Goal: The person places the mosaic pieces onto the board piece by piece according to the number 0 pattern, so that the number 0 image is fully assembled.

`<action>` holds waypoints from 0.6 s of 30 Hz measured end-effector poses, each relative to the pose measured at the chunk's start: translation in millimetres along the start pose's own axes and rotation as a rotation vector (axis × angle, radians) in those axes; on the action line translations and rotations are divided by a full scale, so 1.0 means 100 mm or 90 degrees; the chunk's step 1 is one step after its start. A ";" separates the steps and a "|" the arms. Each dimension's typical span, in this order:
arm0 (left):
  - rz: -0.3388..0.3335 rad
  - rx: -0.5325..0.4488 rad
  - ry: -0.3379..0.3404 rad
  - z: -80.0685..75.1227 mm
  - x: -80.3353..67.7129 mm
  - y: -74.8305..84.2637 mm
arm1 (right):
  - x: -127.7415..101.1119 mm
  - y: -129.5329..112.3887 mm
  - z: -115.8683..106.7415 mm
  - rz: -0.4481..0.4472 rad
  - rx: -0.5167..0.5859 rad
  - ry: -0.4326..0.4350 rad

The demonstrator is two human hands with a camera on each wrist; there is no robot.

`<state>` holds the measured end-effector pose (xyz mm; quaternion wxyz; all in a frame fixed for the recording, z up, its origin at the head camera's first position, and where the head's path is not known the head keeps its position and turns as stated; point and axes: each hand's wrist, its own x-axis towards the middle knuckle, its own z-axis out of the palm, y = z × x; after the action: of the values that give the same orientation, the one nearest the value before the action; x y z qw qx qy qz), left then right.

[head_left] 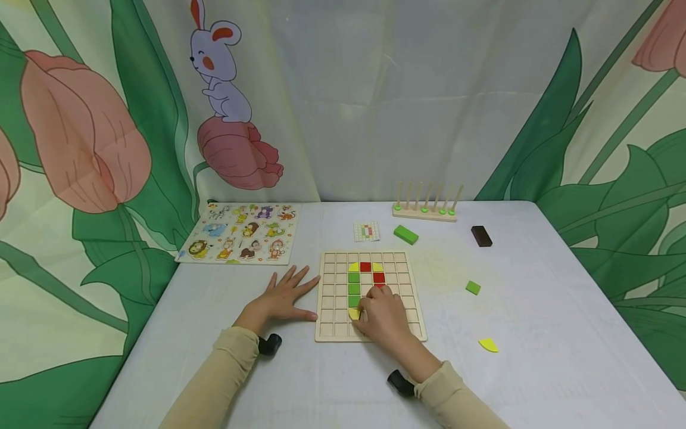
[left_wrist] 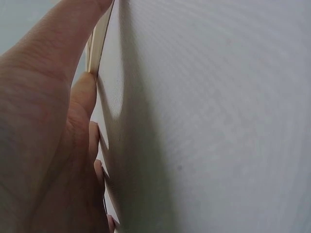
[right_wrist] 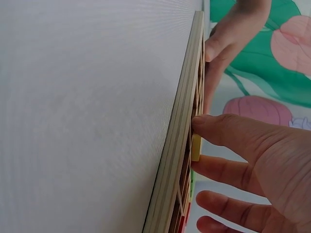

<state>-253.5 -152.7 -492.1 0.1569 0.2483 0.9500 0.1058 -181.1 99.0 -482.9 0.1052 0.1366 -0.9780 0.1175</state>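
Note:
A wooden grid board (head_left: pixel 329 298) lies on the white table. My right hand (head_left: pixel 387 314) is over its lower middle. Thumb and forefinger pinch a yellow quarter-round tile (right_wrist: pixel 196 147) at the board's surface, under a column of green square tiles (head_left: pixel 354 288). Red square tiles (head_left: pixel 365 267) and two yellow corner tiles (head_left: pixel 377 267) sit in the cells above, partly hidden by the hand on the right. Spread out flat, my left hand (head_left: pixel 282 301) rests on the table left of the board, thumb and forefinger tips right at its edge.
Right of the board lie a loose green tile (head_left: pixel 473 288) and a yellow quarter-round piece (head_left: pixel 488 345). Behind it are a small pattern card (head_left: pixel 367 232), a green block (head_left: pixel 405 235), a dark block (head_left: pixel 481 236) and a pegged rack (head_left: pixel 424 213). An animal picture board (head_left: pixel 241 235) lies back left.

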 end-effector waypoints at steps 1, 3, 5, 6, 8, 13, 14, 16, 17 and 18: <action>-0.002 0.002 -0.002 0.00 0.00 0.00 | 0.00 0.00 0.00 -0.001 0.000 0.001; -0.003 0.002 -0.004 0.00 0.00 0.00 | 0.00 0.00 -0.01 -0.003 0.002 0.007; -0.005 0.003 -0.006 -0.01 0.00 0.00 | -0.01 0.00 -0.01 -0.005 0.003 0.011; -0.003 0.002 -0.003 -0.01 0.00 0.00 | -0.02 0.00 -0.01 -0.007 0.004 0.013; -0.005 0.004 -0.007 -0.02 0.00 0.01 | -0.02 0.00 -0.02 -0.007 0.008 0.015; -0.007 0.007 -0.009 -0.02 0.00 0.01 | -0.02 0.01 -0.03 -0.008 0.015 0.011; -0.006 0.005 -0.006 -0.02 0.00 0.01 | -0.02 0.01 -0.03 -0.007 0.018 0.009; -0.006 0.006 -0.007 -0.02 0.00 0.01 | -0.02 0.02 -0.03 -0.005 0.020 0.006; -0.008 0.008 -0.010 -0.02 0.00 0.01 | -0.01 0.02 -0.03 -0.004 0.022 0.004; -0.006 0.006 -0.008 -0.02 0.00 0.01 | -0.01 0.02 -0.04 -0.003 0.024 0.003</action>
<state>-253.9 -152.1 -489.9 0.1624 0.2450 0.9507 0.0988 -180.2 102.4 -480.1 0.1056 0.1407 -0.9750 0.1358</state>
